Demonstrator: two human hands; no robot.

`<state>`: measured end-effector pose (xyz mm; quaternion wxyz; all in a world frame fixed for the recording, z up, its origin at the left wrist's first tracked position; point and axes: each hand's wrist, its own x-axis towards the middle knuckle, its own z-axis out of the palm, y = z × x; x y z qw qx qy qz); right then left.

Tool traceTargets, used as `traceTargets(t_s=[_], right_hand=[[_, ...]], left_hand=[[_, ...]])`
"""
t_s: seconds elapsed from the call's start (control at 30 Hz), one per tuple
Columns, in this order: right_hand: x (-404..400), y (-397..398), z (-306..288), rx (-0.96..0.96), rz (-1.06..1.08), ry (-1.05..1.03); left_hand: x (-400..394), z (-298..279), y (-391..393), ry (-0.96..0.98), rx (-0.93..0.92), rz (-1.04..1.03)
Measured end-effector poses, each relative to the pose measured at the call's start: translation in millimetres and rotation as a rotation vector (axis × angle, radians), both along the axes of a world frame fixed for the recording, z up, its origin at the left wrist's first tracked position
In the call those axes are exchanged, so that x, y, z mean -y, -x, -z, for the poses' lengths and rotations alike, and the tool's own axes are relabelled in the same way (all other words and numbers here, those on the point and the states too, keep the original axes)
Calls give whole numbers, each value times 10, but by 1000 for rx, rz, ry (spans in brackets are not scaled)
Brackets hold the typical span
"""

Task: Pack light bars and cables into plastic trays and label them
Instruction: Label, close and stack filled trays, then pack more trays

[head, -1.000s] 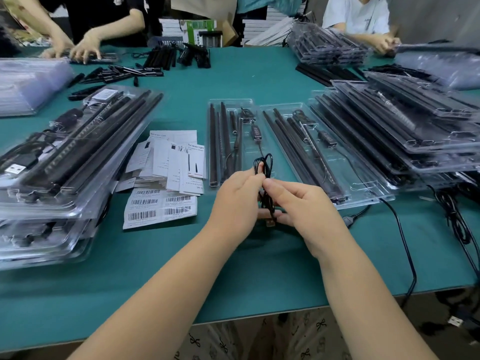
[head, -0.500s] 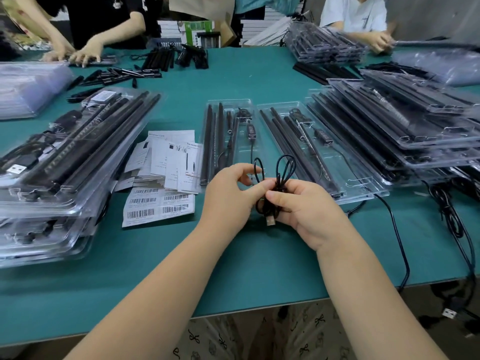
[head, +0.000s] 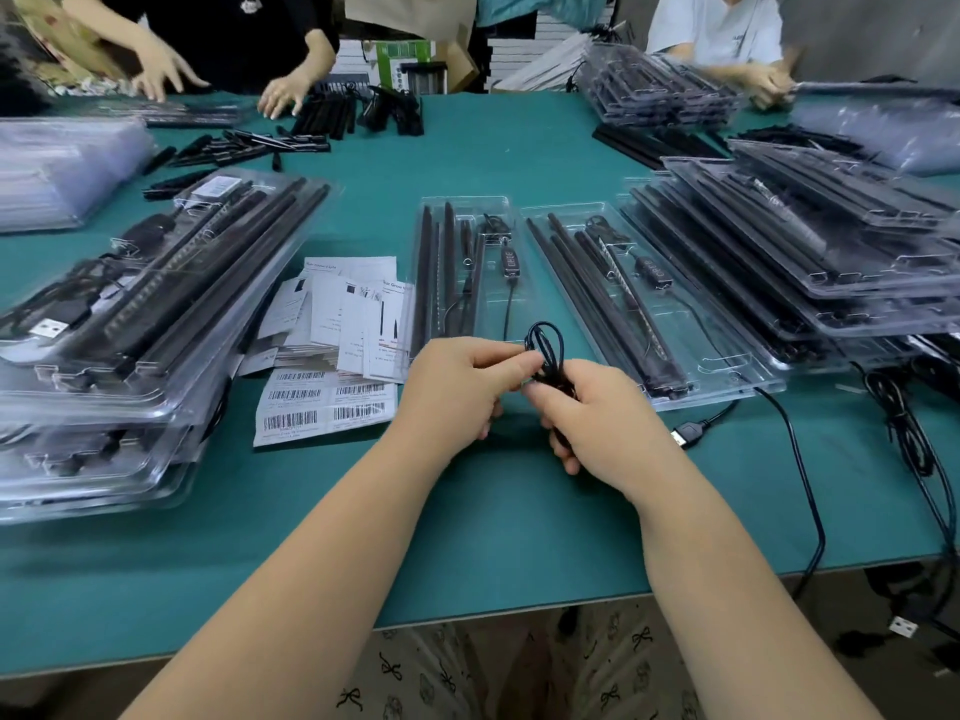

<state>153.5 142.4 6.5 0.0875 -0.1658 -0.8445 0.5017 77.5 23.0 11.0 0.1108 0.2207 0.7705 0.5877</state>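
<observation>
My left hand [head: 457,387] and right hand [head: 592,413] both pinched the coiled cable [head: 545,356] just before the open tray [head: 467,283]. I judged tight, even loops would best fit its slot.

The surface [head: 519,148] was covered in a smooth, matt teal mat. The open tray [head: 498,210] before the hands was clear, glossy plastic that caught the light, as was the second tray [head: 727,366] beside it and the stacked trays [head: 156,402] at the left. The light bars [head: 426,272] in the tray looked matt black. The coiled cable [head: 545,345] was thin, black and slightly shiny, like plastic sheathing. A loose USB plug [head: 678,438] had a bright metal shell. The barcode labels [head: 322,407] and leaflets [head: 337,309] were white matt paper with black print. Patterned cloth [head: 415,678] showed below the surface edge.
</observation>
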Motion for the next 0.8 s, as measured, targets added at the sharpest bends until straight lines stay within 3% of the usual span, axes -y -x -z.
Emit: traceTargets(t_s=[0.07,0.13,0.17,0.23,0.33,0.8], right_hand=[[-3,10,5,-6,59,10],[0,20,20,7,107,77],[4,25,28,17,127,102],[4,39,42,30,152,150],[-12,51,31,31,174,258],[-74,35,-3,-47,341,393]], left_hand=[[50,-9,63,96,-281,-64],[88,-17,139,308,-584,-126],[90,2,187,434,-646,-102],[68,37,259,658,-606,15],[33,73,294,813,-569,147],[-71,109,177,913,-836,151]])
